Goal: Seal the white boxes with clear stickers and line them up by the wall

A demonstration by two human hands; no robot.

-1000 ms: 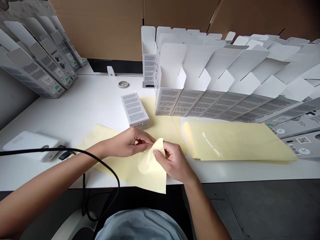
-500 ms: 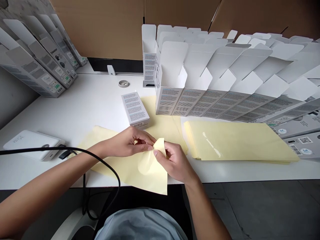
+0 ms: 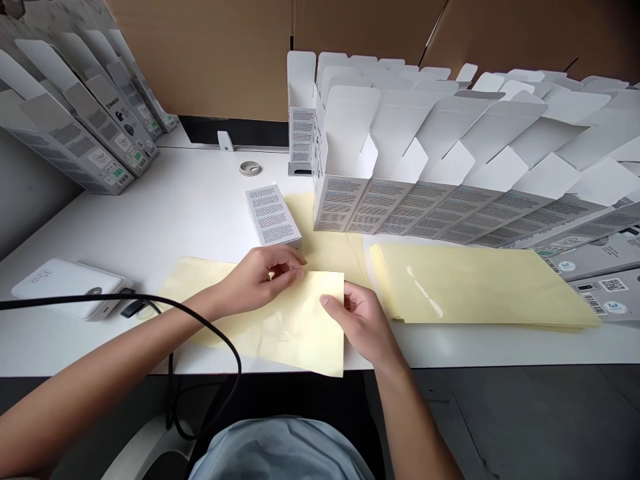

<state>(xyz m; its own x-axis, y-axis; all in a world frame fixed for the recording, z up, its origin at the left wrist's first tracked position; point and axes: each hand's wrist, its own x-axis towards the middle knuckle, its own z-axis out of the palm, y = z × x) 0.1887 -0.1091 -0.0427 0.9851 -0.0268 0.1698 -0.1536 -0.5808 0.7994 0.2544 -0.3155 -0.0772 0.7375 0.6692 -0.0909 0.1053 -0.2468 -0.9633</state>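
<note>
Near the table's front edge lies a yellow sheet (image 3: 300,327), its right end slightly raised. My right hand (image 3: 357,317) pinches that right edge, thumb on top and fingers behind. At the sheet's upper edge is my left hand (image 3: 270,277), thumb and forefinger pressed together; what they hold, if anything, is too small to name. Just beyond my left hand a small printed box (image 3: 273,215) lies partly on more yellow paper (image 3: 337,250). A stack of yellow sheets (image 3: 485,283) rests to the right of my right hand.
Open white boxes (image 3: 400,193) stand in rows at the back right, more boxes (image 3: 90,127) at the back left. A white power bank (image 3: 70,287), a tape ring (image 3: 250,168) and a black cable (image 3: 200,317) are at the left.
The sheet's right end, bent up between my hands before, is now flatter. My right hand has moved slightly right along with its edge, and my hands are farther apart.
</note>
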